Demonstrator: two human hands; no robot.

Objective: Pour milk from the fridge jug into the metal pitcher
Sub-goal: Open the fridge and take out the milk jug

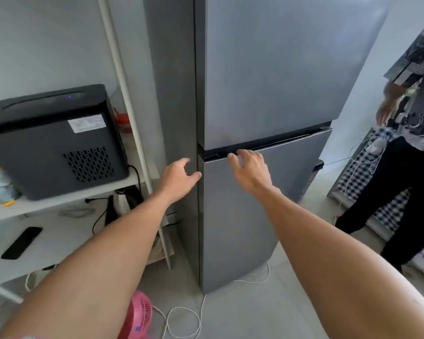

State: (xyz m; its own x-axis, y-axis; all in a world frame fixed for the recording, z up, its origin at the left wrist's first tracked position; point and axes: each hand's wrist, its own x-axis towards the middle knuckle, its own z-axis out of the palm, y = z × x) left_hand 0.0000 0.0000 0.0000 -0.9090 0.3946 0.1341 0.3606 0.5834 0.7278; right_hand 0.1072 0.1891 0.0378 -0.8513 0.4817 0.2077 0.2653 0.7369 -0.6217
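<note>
Grip, right hand [251, 171]: open and holding nothing, fingertips [233, 156] at the recessed handle slot on top of the lower fridge door [242, 216]. Whether they are hooked in yet, cannot tell.
Grip, left hand [179, 178]: open, loosely spread, empty, thumb tip against the fridge's front left corner edge, at 9 o'clock of the right hand.
Task things: milk jug and metal pitcher not in view; jug presumably behind a closed door.
Fridge [267, 69]: grey two-door unit, upper and lower doors both shut, seam between them at frame centre.
Stage: judged very start, door not yet open, nothing poured.
Risk 1: fingers may slip off the shallow slot if they pull before curling in; door stays shut.
Risk 2: door swing toward the second person [406, 143] standing at 3 o'clock could bump them, if it hinges on that side.
Risk 3: white cable [181, 311] looped on the floor at 6 o'clock, plus pink fan [137, 316] beside it; trip hazard when stepping back with a full jug.
Surface: pale tiled floor; white shelf unit [59, 201] at 9 o'clock.
Room: black vented appliance [52, 143] on upper shelf, dark phone-like slab [21, 242] on lower shelf, checked fabric [367, 167] at 3 o'clock.
</note>
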